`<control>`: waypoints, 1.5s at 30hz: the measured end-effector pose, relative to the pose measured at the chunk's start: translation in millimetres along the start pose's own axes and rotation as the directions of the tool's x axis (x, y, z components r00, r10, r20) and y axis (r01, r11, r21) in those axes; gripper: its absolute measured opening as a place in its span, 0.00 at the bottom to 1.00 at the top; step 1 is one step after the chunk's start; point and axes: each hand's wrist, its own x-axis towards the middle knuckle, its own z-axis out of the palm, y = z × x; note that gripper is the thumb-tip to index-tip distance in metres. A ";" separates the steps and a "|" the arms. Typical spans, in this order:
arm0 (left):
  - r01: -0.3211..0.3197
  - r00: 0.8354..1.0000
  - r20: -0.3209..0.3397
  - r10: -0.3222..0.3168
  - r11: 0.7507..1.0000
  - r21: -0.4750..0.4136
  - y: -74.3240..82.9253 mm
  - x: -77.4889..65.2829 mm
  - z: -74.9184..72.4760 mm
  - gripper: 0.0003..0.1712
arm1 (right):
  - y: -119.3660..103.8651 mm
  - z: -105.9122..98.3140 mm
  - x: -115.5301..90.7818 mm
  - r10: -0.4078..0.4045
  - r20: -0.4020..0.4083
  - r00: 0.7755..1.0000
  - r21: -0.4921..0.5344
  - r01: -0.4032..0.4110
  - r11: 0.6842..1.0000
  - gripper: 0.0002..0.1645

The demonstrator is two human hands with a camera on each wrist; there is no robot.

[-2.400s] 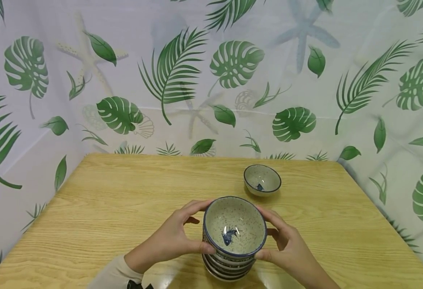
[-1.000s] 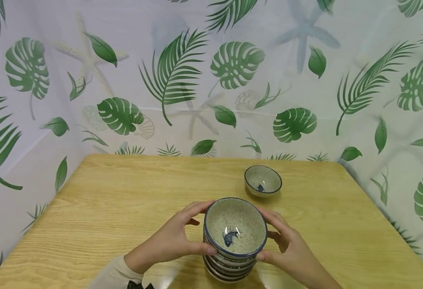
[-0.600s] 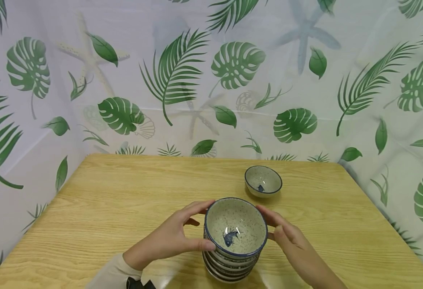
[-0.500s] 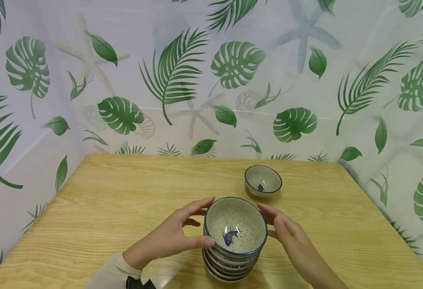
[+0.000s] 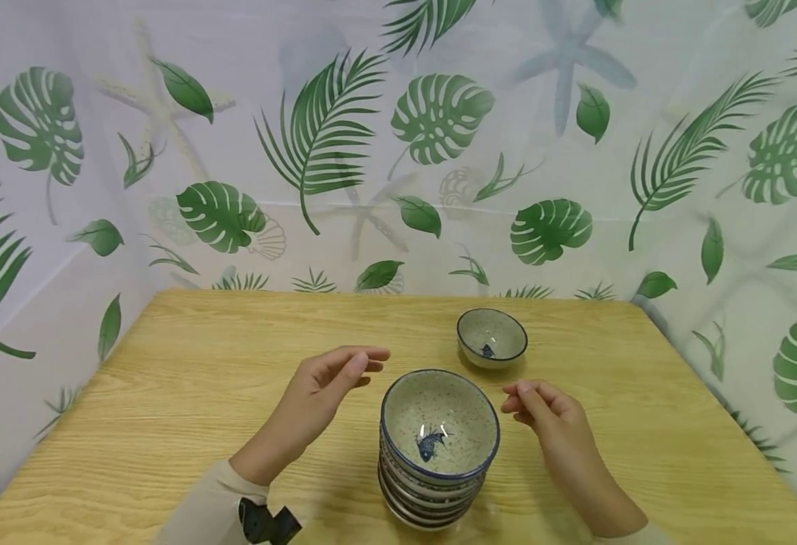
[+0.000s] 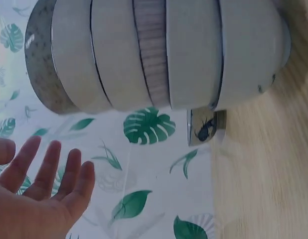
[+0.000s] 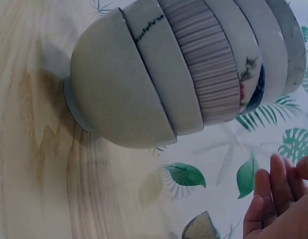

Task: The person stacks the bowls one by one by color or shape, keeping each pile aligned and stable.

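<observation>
A stack of several ceramic bowls [image 5: 439, 431] stands upright near the front of the table. The top bowl is speckled, with a blue rim and a blue fish painted inside. My left hand [image 5: 326, 386] hovers to its left, fingers relaxed, apart from the bowls. On the other side my right hand [image 5: 551, 416] is likewise clear of the stack, its fingers loosely bent around nothing. Both wrist views show the stack from the side, with a gap between the bowls [image 6: 194, 55] and the left fingers [image 6: 69, 174], and between the bowls [image 7: 124, 79] and the right fingers [image 7: 278, 189].
A single smaller-looking speckled bowl [image 5: 492, 338], also with a blue fish inside, sits behind the stack to the right. The wooden table [image 5: 235, 356] meets a leaf-printed cloth backdrop [image 5: 344, 151] at its back and sides.
Both hands gripped the top of the stack earlier. The right thumb lifted off first; now both hands have let go and moved outward. The stack stays in place.
</observation>
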 end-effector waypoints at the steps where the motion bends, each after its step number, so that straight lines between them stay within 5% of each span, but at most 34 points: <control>1: -0.007 0.999 -0.031 0.006 1.000 -0.015 -1.2 3.5 -0.8 0.19 | 1.3 -2.8 1.5 0.009 -0.008 1.000 0.041 -0.009 0.999 0.20; 5: 0.002 0.993 -0.118 -0.010 0.998 -0.068 -10.0 15.4 -3.8 0.21 | 6.7 -12.9 4.8 0.071 -0.017 0.997 0.205 -0.066 0.977 0.14; 9: 0.040 0.982 -0.178 -0.066 0.988 -0.146 -19.0 18.6 -9.3 0.22 | 13.1 -15.4 9.6 0.138 -0.004 0.990 0.264 -0.132 0.955 0.13; 23: 0.189 0.949 -0.202 -0.244 0.948 -0.258 -42.1 19.8 -15.6 0.24 | 26.5 -21.4 25.8 0.201 0.068 0.977 0.434 -0.210 0.876 0.11; 34: 0.243 0.920 -0.228 -0.319 0.920 -0.308 -54.5 16.4 -16.4 0.27 | 30.0 -14.4 41.4 0.302 0.109 0.947 0.377 -0.321 0.869 0.40; 45: 0.277 0.914 -0.189 -0.359 0.892 -0.356 -57.9 12.2 -13.1 0.27 | 37.7 -16.0 62.9 0.344 0.172 0.923 0.610 -0.374 0.699 0.40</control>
